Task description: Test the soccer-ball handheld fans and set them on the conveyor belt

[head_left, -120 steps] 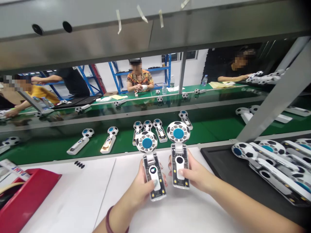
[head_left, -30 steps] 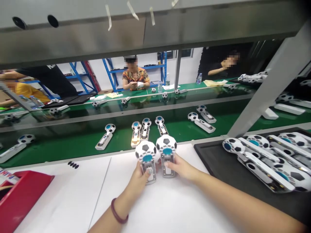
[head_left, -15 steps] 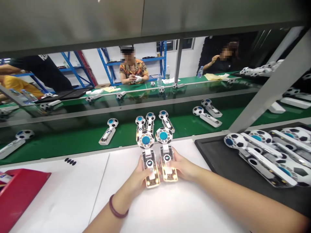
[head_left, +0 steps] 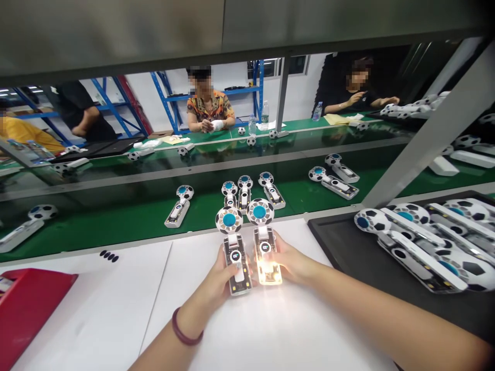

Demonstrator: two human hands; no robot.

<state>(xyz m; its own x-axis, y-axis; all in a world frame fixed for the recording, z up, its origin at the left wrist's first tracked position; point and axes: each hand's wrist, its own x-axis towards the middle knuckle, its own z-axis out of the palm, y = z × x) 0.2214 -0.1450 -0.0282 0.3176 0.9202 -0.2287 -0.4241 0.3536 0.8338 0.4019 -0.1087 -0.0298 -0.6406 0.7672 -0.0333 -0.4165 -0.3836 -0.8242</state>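
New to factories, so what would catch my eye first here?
The left hand and right hand at centre, each holding a football-patterned gadget, the right one glowing brightly. Beyond them, more gadgets lie on a green conveyor belt; a black tray at right holds a heap.

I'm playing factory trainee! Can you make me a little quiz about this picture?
1. The left hand holds one soccer-ball gadget and the right hand holds another. Which hand's gadget glows brightly at its end?
2. True or false: the dark red bracelet is on the right wrist.
3. What colour is the belt beyond the white table: A green, B blue, C yellow?

Key: 1 the right hand's; 2 false, it is on the left wrist; 3 A.
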